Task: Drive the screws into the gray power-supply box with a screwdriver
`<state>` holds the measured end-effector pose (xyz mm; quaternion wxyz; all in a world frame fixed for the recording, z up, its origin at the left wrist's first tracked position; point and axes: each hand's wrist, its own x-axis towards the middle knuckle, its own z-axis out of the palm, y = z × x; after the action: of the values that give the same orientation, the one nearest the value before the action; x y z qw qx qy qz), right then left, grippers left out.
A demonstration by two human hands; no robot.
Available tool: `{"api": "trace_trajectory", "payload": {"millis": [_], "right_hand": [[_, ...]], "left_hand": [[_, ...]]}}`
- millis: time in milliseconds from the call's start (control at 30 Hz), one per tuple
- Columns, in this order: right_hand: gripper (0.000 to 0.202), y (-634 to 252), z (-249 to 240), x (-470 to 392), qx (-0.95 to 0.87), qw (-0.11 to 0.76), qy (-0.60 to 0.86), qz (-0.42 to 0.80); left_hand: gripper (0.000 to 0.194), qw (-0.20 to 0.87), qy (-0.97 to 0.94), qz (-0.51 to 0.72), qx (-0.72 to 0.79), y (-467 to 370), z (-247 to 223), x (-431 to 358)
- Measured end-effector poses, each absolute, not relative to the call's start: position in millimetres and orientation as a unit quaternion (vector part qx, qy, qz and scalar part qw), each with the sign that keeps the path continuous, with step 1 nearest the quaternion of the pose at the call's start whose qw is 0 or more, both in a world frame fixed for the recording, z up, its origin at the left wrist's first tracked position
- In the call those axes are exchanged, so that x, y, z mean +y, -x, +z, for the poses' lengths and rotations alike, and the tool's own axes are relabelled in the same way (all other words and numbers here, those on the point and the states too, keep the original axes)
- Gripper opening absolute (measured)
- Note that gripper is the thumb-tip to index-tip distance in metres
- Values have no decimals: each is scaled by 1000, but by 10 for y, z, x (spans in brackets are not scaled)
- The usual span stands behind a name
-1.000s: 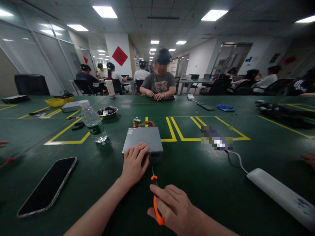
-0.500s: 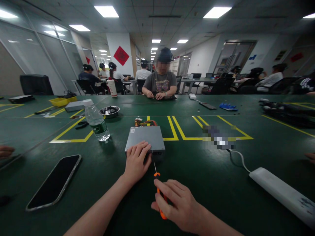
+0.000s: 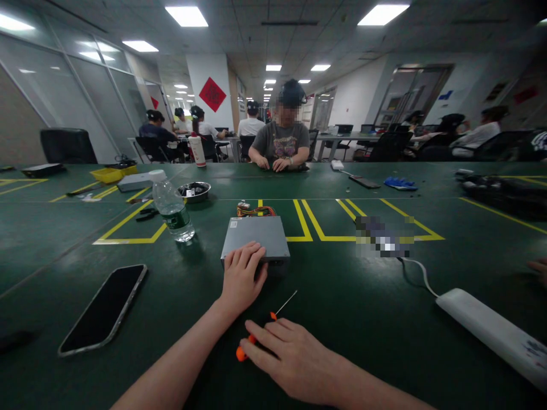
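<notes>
One metal box (image 3: pixel 273 234) bears my loosely spread left hand (image 3: pixel 240 279); nearer right, my half-extended right hand (image 3: pixel 294 356) partly covers a screwdriver (image 3: pixel 273 315); grip cannot be determined.

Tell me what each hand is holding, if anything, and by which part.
Left hand rests over the near edge of the gray box; right hand lies over the handle of the orange screwdriver. Whether either truly grips cannot be told.

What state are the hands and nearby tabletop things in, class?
Metal box: lying flat
Left hand: resting on the box
Screwdriver: tip clear of the box
Right hand: over the screwdriver's handle
Wires: bunched behind the box
Bottle: standing, capped
Phone: lying flat, screen dark
Bowl: holding dark items
</notes>
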<state>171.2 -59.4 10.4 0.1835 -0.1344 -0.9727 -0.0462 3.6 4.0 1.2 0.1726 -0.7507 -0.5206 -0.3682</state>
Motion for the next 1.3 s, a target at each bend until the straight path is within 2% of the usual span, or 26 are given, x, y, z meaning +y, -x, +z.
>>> {"api": "trace_trajectory", "payload": {"millis": [100, 233, 300, 433, 567, 867, 1300], "right_hand": [[38, -1634, 132, -604, -976, 132, 170, -47], [34, -1643, 180, -620, -967, 142, 200, -64], [27, -1705, 199, -639, -962, 184, 187, -73], [16, -1858, 223, -667, -921, 349, 126, -118], [5, -1929, 272, -641, -894, 407, 111, -153], [14, -1915, 385, -555, -869, 444, 133, -175], [12, -1847, 280, -443, -863, 459, 145, -152]], "left_hand": [[27, 169, 754, -365, -519, -25, 17, 38], [29, 164, 759, -364, -515, -9, 19, 31], [30, 161, 760, -363, -515, -1, 20, 28], [31, 159, 761, -361, -515, 6, 21, 25], [31, 162, 759, -362, -517, 1, 17, 26], [29, 167, 756, -364, -518, -8, 14, 33], [29, 170, 753, -370, -517, -10, -1, 41]]}}
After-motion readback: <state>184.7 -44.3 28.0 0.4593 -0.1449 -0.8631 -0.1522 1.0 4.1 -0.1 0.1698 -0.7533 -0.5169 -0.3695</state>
